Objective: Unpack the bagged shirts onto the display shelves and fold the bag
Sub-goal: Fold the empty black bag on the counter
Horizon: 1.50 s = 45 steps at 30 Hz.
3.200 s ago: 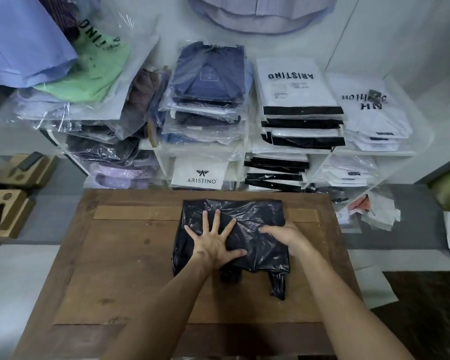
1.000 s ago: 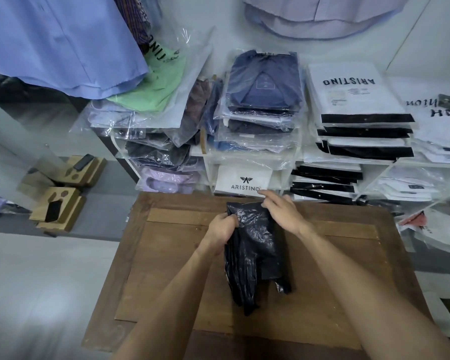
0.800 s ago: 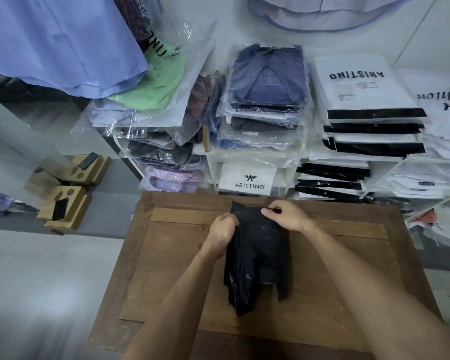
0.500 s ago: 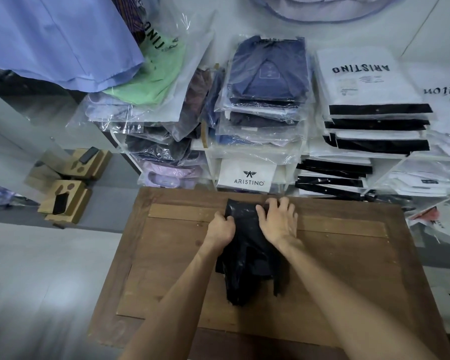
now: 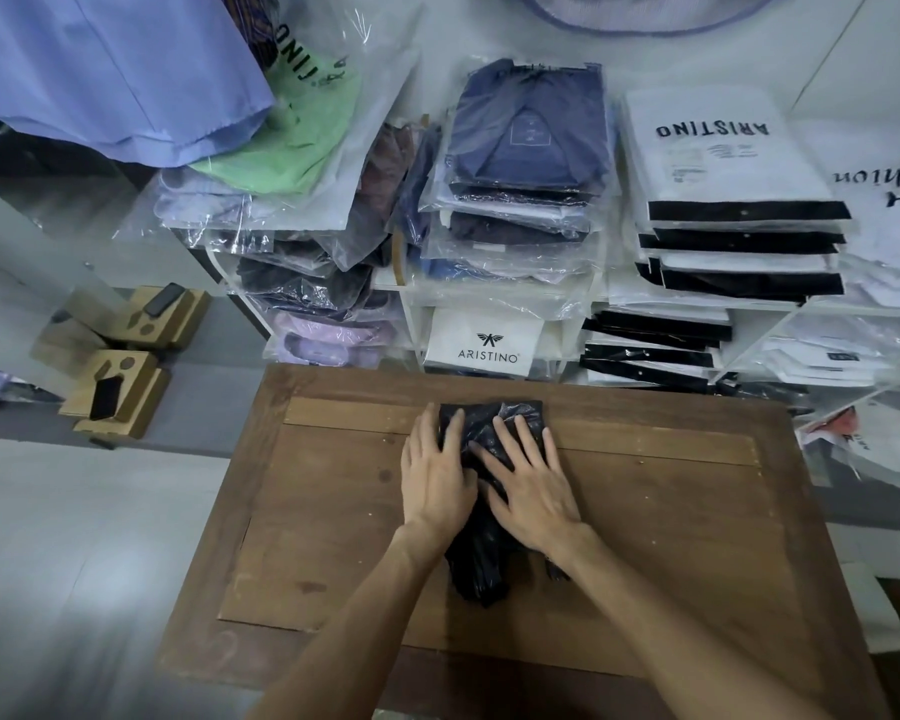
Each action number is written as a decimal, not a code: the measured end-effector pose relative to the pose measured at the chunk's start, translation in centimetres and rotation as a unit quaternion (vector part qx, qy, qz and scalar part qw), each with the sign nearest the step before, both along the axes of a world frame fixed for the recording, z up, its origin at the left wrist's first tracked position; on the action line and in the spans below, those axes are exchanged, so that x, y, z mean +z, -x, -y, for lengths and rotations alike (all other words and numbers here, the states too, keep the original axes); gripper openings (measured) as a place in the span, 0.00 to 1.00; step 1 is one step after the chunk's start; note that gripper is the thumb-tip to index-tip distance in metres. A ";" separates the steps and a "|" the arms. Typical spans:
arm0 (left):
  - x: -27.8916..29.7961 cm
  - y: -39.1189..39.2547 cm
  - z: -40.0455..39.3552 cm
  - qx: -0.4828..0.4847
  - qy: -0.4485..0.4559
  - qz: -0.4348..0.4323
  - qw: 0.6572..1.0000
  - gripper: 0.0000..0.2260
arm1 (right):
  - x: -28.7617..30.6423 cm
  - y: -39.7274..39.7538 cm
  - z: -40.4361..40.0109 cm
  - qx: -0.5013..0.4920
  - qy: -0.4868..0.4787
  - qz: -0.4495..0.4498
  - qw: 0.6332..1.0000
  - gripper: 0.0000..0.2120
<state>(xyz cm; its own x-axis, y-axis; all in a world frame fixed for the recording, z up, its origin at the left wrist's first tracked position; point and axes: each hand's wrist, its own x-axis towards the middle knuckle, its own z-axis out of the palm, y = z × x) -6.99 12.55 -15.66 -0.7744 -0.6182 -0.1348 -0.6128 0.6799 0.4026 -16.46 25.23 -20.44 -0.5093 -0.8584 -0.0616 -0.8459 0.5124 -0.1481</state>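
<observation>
Leftmost, two cardboard boxes [image 5: 120,376] sat on the floor beside the table [image 5: 333,537], taking no part in the work. Next, the left hand [image 5: 435,475] lay flat, fingers straight, on the left edge of the black plastic bag [image 5: 481,563]; no grip was closed, the palm only pressed. Probable reason: to pin the fold so the slick film could not spring open. The bag lay near the far middle of the table as a narrow, creased strip running toward the person, its near end free of both hands. The right hand [image 5: 528,480] rested just beside the left, likewise flat with fingers spread over the bag's upper half, apparently squeezing out trapped air. Judged state: folding was well along, a further fold likely due. Beyond the table, the display shelves [image 5: 827,309] carried stacks of bagged shirts [image 5: 526,163], dark ones in the centre, white packs marked ARISTINO [image 5: 718,153] to the right, so unpacking looked finished. Farthest right, loose wrappers [image 5: 868,433] lay on the floor.
</observation>
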 end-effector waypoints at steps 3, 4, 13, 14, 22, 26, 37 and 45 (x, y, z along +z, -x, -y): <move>-1.1 -0.2 -0.4 -0.091 0.034 0.052 0.994 0.30 | -0.3 -0.1 0.0 0.003 -0.002 0.002 1.000 0.27; -1.5 -0.4 -0.4 -0.099 0.027 0.078 0.992 0.32 | -0.4 -0.1 0.1 0.006 -0.008 0.005 1.000 0.28; -4.4 -1.3 1.1 -0.117 0.060 0.115 0.985 0.32 | -0.4 -0.6 0.5 -0.023 -0.001 0.020 1.000 0.29; -4.5 -1.3 1.2 -0.118 0.064 0.115 0.984 0.32 | -0.4 -0.6 0.5 -0.024 0.001 0.022 0.999 0.29; -2.2 -0.8 1.0 -0.085 0.005 0.111 0.990 0.34 | 0.9 0.3 0.1 -0.068 0.078 0.157 0.982 0.26; 0.0 -1.6 0.7 0.053 -0.070 0.031 0.996 0.27 | 2.8 -0.1 -1.2 -0.323 0.134 0.136 0.927 0.22; 1.6 -3.6 5.8 0.141 -0.210 -0.032 0.967 0.22 | 6.4 -0.5 3.6 -0.277 0.137 0.402 0.862 0.24; 3.7 -7.7 15.1 0.183 -0.158 -0.053 0.969 0.23 | 7.3 -4.3 12.7 -0.144 0.119 0.377 0.907 0.18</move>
<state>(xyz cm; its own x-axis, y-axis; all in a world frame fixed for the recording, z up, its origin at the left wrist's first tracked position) 0.69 -2.58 -11.91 -0.5311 -0.7948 -0.2937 -0.7332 0.2573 0.6295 -12.15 12.50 -13.12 -0.6049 -0.7310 -0.3159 -0.2945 0.5740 -0.7640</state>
